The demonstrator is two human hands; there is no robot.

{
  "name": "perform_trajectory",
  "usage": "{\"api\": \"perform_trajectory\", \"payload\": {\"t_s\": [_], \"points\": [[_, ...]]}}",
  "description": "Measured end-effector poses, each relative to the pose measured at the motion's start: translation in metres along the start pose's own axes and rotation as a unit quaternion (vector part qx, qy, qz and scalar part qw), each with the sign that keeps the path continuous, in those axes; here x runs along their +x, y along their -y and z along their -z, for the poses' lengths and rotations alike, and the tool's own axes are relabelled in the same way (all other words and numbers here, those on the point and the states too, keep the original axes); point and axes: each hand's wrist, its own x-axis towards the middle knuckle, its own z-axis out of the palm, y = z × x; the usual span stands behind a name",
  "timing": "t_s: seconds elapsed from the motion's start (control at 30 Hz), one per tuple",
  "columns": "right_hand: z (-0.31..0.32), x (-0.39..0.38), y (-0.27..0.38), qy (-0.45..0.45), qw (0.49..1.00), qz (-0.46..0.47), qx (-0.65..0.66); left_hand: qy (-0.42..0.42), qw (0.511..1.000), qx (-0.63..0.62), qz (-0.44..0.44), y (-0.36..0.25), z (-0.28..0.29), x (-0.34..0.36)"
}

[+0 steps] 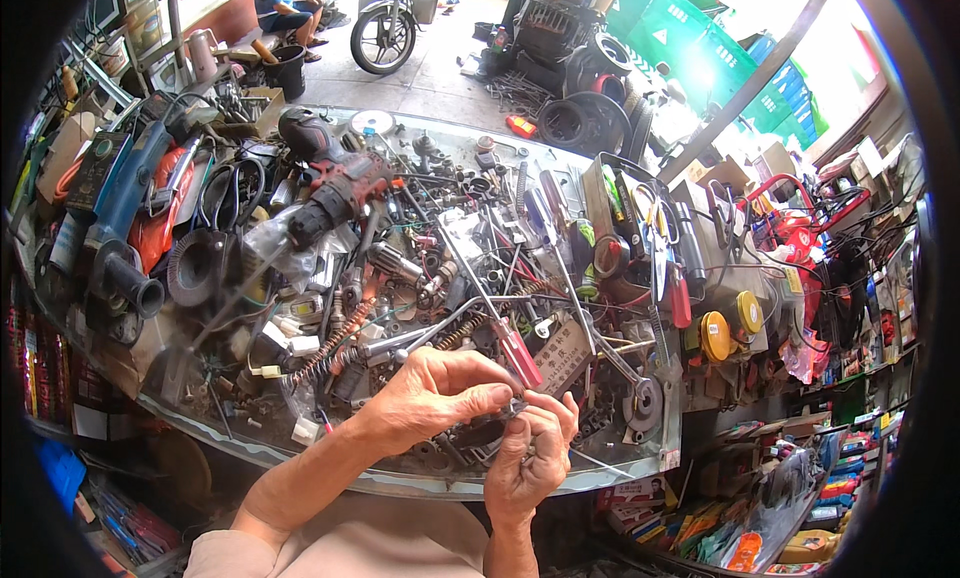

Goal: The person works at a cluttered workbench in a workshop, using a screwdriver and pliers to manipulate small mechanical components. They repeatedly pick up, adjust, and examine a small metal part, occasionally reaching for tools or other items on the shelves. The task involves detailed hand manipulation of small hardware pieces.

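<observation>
My left hand (430,393) and right hand (535,453) pinch together on a small metal part (512,410) between their fingertips, low over the counter (420,483); the red-handled screwdriver (518,353) lies just above, handle nearest me.

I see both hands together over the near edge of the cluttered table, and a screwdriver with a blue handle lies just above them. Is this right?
Not quite. The head view shows the left hand and right hand together over the near edge of the table, but the screwdriver just above them has a red handle, not blue.
</observation>
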Motion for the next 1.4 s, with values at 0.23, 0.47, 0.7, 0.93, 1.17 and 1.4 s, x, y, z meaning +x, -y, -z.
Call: {"api": "perform_trajectory", "payload": {"t_s": [0.23, 0.47, 0.7, 0.93, 1.17, 1.4], "points": [[0.001, 0.000, 0.001, -0.002, 1.000, -0.017, 0.014, 0.038, 0.997, 0.053, -0.030, -0.001, 0.003, 0.001], [0.001, -0.001, 0.001, -0.003, 1.000, -0.012, 0.029, -0.016, 0.998, -0.037, 0.038, -0.010, -0.008, -0.002], [0.004, 0.002, -0.003, -0.009, 1.000, -0.016, 0.013, 0.032, 0.988, 0.149, -0.025, -0.001, 0.001, 0.002], [0.005, 0.012, -0.011, 0.010, 0.999, -0.015, 0.037, -0.010, 0.933, 0.336, -0.128, -0.002, -0.017, 0.002], [0.075, 0.028, -0.062, -0.109, 0.972, -0.078, -0.191, -0.104, 0.964, 0.229, -0.091, 0.013, -0.016, 0.008], [0.155, 0.011, -0.140, -0.031, 0.855, -0.193, -0.480, -0.086, 0.982, 0.153, -0.071, 0.019, -0.014, 0.012]]}}
